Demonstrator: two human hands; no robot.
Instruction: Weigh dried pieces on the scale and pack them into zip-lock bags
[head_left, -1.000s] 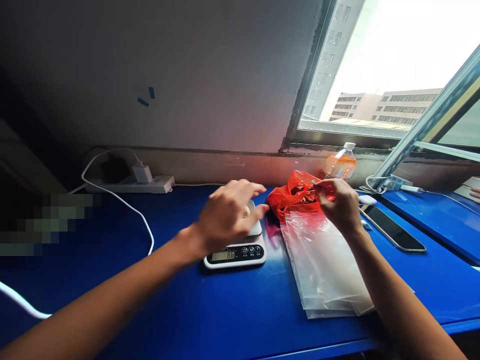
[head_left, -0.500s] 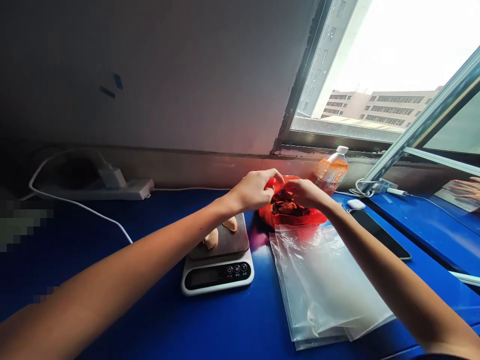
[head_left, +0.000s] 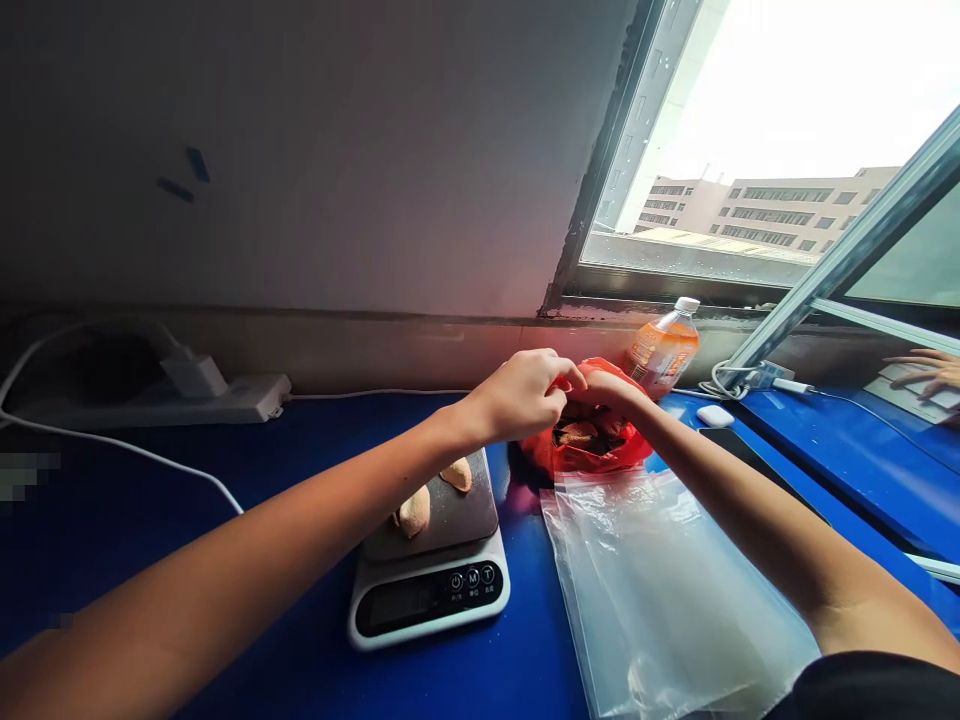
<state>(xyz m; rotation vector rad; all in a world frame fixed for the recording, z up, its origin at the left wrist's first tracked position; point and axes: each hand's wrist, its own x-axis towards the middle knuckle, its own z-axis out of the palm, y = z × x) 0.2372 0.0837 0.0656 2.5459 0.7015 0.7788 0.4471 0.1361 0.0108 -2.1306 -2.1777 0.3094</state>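
Observation:
A red plastic bag with dark brown, dried-looking pieces stands by the wall. My left hand is closed on the bag's rim, its fingers curled in a pinch. Right beside it, my right hand reaches into the bag's mouth; its fingertips are hidden, so I cannot tell what they hold. To the left is a kitchen scale with a dark display, and pale tan pieces lie on its plate, partly behind my left forearm.
Clear plastic bags lie in front of the red bag. An orange drink bottle stands behind it. A white earbud case and a dark tablet are at right. A power strip sits left. Another person's hand shows far right.
My right hand has moved deeper into the red bag and closer to my left hand. The view has shifted slightly, and the scale appears lower and nearer.

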